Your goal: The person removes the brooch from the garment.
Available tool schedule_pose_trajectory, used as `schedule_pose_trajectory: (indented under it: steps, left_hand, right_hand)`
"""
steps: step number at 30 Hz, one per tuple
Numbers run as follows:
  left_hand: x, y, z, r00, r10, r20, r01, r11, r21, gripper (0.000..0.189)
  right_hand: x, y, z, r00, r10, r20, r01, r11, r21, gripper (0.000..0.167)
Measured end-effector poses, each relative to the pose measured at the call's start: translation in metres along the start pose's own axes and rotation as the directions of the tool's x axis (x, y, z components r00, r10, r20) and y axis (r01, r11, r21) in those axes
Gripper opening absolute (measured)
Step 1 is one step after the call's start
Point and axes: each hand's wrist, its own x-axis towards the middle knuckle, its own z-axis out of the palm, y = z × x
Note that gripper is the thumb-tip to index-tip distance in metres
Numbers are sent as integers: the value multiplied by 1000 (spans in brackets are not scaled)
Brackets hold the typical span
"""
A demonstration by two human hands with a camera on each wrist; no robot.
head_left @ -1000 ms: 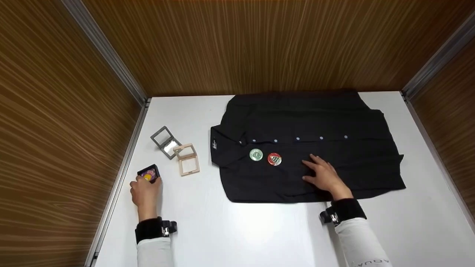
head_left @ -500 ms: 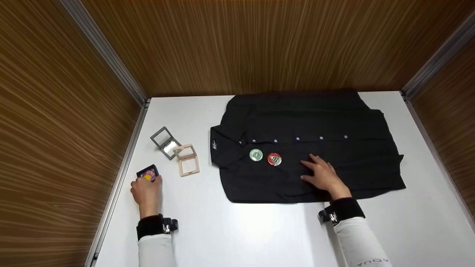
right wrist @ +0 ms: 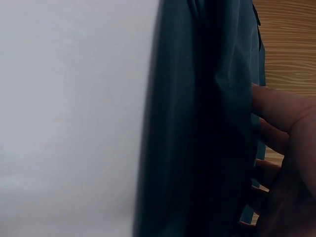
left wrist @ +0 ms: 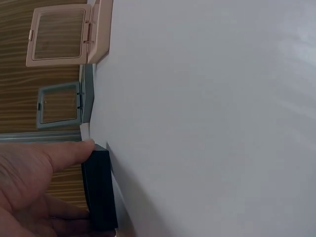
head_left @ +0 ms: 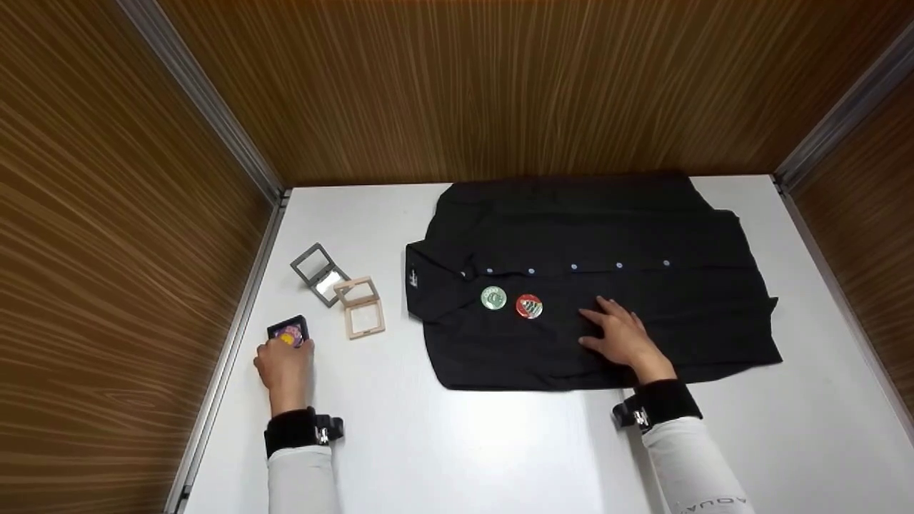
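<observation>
At the table's left side my left hand (head_left: pixel 285 368) grips a small black box (left wrist: pixel 100 190) by its sides, thumb on one side and fingers on the other. A round purple, pink and yellow badge (head_left: pixel 288 338) shows inside the box, its near part hidden by the hand. My right hand (head_left: pixel 623 338) rests with spread fingers on a black button-up shirt (head_left: pixel 685 314), laid flat with its collar to the left. Two round badges, one green (head_left: pixel 493 298) and one red with a tree (head_left: pixel 529 306), are on the shirt's near front panel.
Between the left hand and the collar, two opened display cases with clear windows, a grey one (head_left: pixel 307 280) and a light pink one (head_left: pixel 348 320), lie on the white table (head_left: pixel 457 450). Wood-grain panels (head_left: pixel 464 93) wall the table at the back and both sides.
My left hand and the black box have shifted very slightly to the right, and the hand covers a bit more of the badge. My right hand stays nearly still on the shirt.
</observation>
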Motion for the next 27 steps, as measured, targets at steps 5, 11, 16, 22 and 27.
schedule_pose_trajectory:
  steps: [5,11,16,22,27]
  left_hand:
    - [-1,0,1,1000,5,2,-5,1000,3,58]
    - [0,1,1,1000,-9,20,9,1000,10,58]
    - [-1,2,-1,999,-29,32,28,999,24,70]
    - [-6,11,-4,999,-22,42,19,997,81,86]
    - [-16,32,-4,997,74,27,-77,989,126,78]
  right_hand:
    - [0,0,0,1000,0,-3,0,1000,2,56]
    - [0,1,0,1000,5,3,-5,1000,9,56]
    - [1,1,1,1000,2,0,-2,1000,6,56]
    - [1,-1,0,1000,7,3,-7,1000,4,55]
    - [1,-3,-1,1000,13,10,-13,1000,18,56]
